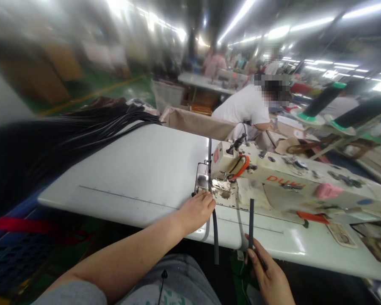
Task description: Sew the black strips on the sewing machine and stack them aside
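Note:
On the white table stands a sewing machine (254,167) with a metal guide and needle plate at its left end. A narrow black strap (216,241) runs under the machine head, and its near end hangs over the table's front edge. My left hand (198,209) rests palm down on that strap just in front of the needle area, its fingers drawn together over it. Lower right, my right hand (269,273) pinches a second black strap (251,218) that sticks up past the table edge. Something dark and thin also lies in its fingers; I cannot make out what.
A pile of long black straps (114,127) drapes over the table's left end. Behind the table is a beige cloth-lined bin (197,123), and a person in a white shirt (241,103) bends beyond it. Thread cones (324,101) stand at right. A blue crate (19,254) sits lower left.

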`<state>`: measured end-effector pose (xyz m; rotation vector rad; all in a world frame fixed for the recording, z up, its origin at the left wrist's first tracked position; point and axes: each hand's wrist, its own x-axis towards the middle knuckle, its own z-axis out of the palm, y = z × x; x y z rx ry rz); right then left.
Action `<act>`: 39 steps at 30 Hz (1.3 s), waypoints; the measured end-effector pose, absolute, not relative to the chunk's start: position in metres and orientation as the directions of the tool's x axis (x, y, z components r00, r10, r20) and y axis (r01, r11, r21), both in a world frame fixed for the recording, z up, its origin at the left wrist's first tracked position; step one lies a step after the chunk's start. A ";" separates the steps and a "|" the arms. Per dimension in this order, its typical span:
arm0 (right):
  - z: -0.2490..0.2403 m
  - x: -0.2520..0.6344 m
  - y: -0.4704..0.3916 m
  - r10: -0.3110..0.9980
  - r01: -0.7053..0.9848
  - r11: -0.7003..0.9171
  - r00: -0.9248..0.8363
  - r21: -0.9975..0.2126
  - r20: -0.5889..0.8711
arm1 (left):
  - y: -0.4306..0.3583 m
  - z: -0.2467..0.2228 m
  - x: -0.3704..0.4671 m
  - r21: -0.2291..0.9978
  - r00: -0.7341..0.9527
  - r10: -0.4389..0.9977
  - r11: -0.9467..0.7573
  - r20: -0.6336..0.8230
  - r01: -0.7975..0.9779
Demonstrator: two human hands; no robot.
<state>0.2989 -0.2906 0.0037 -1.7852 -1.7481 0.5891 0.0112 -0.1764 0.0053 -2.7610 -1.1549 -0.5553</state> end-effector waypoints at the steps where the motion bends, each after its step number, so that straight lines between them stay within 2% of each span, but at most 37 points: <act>1: 0.005 0.297 -0.290 0.996 0.740 0.005 0.058 -0.673 0.072 | -0.176 0.006 0.011 0.057 0.646 0.669 -0.710 0.367 0.702; 11: 0.013 0.275 -0.290 0.989 0.703 -0.095 0.150 -0.705 0.016 | -0.176 0.003 0.013 0.061 0.640 0.679 -0.701 0.359 0.710; 30: 0.009 0.260 -0.290 0.991 0.658 -0.129 0.113 -0.742 -0.071 | -0.177 -0.002 0.012 0.115 0.612 0.708 -0.682 0.353 0.722; 34: 0.009 0.258 -0.290 0.993 0.648 -0.116 0.095 -0.753 -0.071 | -0.176 -0.002 0.010 0.160 0.587 0.742 -0.655 0.326 0.739; 39: 0.010 0.254 -0.289 0.995 0.637 -0.100 0.074 -0.764 -0.069 | -0.168 -0.005 0.007 0.296 0.496 0.789 -0.602 0.361 0.742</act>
